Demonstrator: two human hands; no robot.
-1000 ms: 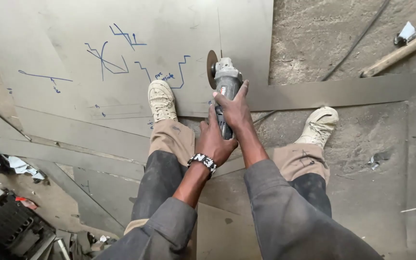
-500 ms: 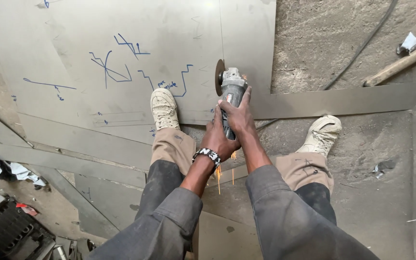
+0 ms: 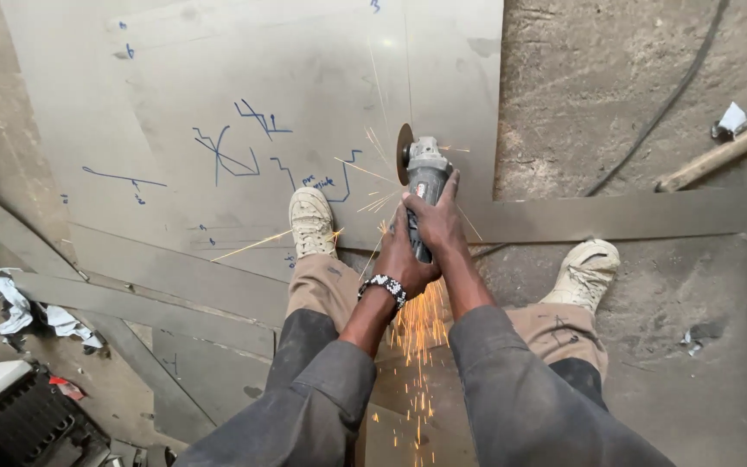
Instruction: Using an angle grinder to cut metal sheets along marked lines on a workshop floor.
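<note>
Currently the angle grinder (image 3: 425, 177) is gripped by both the left hand (image 3: 404, 259) and right hand (image 3: 436, 223), closed around it, over the metal sheet (image 3: 244, 95) between the shoes. Trousers could be singed by sparks (image 3: 417, 329) thrown backward.

Rough grey concrete floor (image 3: 633, 95) with a black cable (image 3: 663, 108), wooden handle (image 3: 719, 156) and crumpled paper (image 3: 10, 298).

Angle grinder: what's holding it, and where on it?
Both hands hold the angle grinder by its body behind the disc: right hand forward, left hand on the rear handle.
</note>
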